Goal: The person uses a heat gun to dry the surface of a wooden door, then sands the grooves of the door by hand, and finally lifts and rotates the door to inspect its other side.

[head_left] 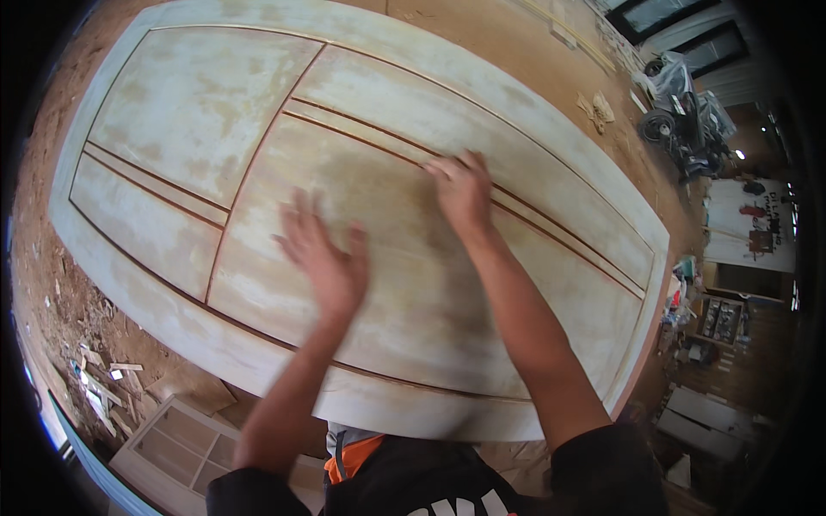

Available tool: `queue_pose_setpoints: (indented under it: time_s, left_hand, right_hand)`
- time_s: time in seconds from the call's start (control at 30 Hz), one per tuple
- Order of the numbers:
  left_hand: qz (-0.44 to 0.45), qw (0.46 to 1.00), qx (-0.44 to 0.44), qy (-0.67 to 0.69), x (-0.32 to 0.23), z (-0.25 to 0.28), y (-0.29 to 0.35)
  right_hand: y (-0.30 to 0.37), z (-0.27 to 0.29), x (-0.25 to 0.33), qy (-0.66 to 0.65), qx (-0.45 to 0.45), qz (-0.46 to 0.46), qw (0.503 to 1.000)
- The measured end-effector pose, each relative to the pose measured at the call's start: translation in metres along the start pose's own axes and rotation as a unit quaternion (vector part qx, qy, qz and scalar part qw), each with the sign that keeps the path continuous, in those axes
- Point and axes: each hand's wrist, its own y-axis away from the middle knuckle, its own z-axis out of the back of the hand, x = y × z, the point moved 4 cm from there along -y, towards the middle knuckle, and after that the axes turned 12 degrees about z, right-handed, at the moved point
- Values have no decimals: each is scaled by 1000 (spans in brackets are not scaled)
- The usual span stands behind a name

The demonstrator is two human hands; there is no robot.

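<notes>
A large pale wooden door with recessed panels and narrow brown grooves lies flat in front of me. My left hand is spread flat on the big middle panel, blurred by motion, with nothing in it. My right hand presses down on the same panel close to a pair of grooves, fingers bent; whether something small lies under the palm is hidden. Both forearms reach in from the lower edge.
The floor around the door is covered in sawdust and wood scraps. A white framed panel lies at lower left. A wheeled machine stands at upper right, and shelves with clutter at right.
</notes>
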Motion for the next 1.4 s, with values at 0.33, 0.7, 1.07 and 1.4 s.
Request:
queue_pose_setpoints:
  time_s: [0.33, 0.7, 1.07, 1.4]
  left_hand:
    - [134, 946, -98, -278, 205, 71, -274]
    - [160, 941, -80, -287, 193, 69, -269]
    - [155, 944, -74, -280, 187, 72, -266]
    - [140, 946, -82, -280, 189, 75, -265]
  right_hand:
    - [-59, -67, 41, -1, 6, -50, 999]
    - [-84, -114, 61, -22, -2, -55, 998]
    - [-108, -133, 83, -8, 30, -62, 998]
    - [-106, -141, 82, -27, 33, -80, 996]
